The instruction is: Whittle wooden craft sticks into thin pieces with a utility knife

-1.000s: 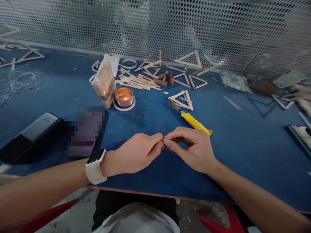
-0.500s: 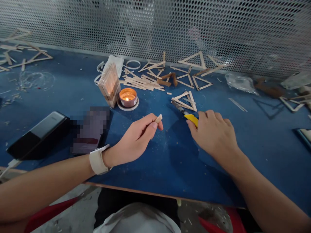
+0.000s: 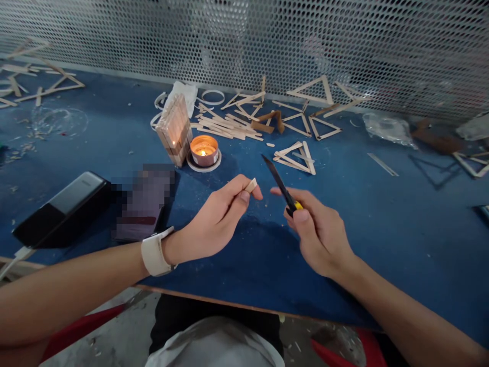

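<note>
A short piece of wooden stick (image 3: 251,185) is pinched between the thumb and fingers of my left hand (image 3: 217,219), its cut end showing. My right hand (image 3: 321,229) is closed on a utility knife (image 3: 284,188) with a black and yellow body; its blade points up and to the left. The knife and the stick piece are apart. Beyond my left hand burns a candle in a round tin (image 3: 205,151), beside an upright wrapped bundle of sticks (image 3: 174,131). A triangle of glued sticks (image 3: 296,157) lies past the knife tip.
Loose sticks (image 3: 225,126) and more stick triangles (image 3: 324,127) lie along the perforated metal screen (image 3: 267,46). A phone (image 3: 145,201) and a black power bank (image 3: 63,209) with a white cable are at the left. Clear plastic wrap (image 3: 387,129) lies at the right.
My right hand has turned over and moved left with the knife, lifting it so the blade shows. My left hand is almost where it was. The view has shifted slightly.
</note>
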A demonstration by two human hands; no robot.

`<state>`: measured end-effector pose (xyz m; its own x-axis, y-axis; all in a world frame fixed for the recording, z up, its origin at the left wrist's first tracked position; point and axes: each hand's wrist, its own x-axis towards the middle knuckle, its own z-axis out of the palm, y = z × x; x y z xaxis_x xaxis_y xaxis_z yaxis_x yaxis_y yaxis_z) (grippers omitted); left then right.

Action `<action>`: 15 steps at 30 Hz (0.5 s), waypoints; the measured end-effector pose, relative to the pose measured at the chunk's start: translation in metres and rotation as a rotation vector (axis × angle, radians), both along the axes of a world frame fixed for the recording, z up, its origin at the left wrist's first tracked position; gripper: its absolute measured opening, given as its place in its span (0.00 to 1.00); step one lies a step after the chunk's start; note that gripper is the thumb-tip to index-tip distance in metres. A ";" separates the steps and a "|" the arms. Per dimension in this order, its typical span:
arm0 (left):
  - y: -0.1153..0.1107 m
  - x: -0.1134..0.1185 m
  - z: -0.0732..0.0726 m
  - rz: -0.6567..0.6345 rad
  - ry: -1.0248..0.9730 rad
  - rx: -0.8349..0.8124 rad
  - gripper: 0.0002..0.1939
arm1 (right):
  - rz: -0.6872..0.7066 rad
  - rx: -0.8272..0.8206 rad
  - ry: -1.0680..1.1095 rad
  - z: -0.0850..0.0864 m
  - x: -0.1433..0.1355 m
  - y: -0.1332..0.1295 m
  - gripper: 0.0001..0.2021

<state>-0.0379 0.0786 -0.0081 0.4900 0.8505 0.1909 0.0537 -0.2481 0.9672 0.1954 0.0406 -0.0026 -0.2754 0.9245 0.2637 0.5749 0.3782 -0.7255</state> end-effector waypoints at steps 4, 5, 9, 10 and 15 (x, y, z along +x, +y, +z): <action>-0.002 0.002 -0.003 -0.036 -0.046 -0.028 0.12 | 0.074 0.123 -0.160 0.001 -0.005 -0.005 0.15; -0.003 0.002 -0.003 -0.033 -0.052 -0.038 0.12 | 0.084 0.132 -0.183 0.001 -0.005 -0.005 0.14; -0.007 0.002 -0.002 0.000 -0.064 -0.037 0.13 | 0.122 0.105 -0.196 0.001 -0.007 -0.006 0.13; -0.008 0.002 -0.002 0.005 -0.060 -0.026 0.13 | 0.125 0.104 -0.192 0.001 -0.007 -0.006 0.13; -0.009 0.001 0.001 0.010 -0.020 0.026 0.13 | 0.118 0.069 -0.170 0.000 -0.010 -0.009 0.16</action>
<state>-0.0373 0.0691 -0.0076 0.4775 0.8499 0.2228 0.0373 -0.2730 0.9613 0.1857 0.0312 -0.0028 -0.4262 0.8647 0.2660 0.6358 0.4954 -0.5919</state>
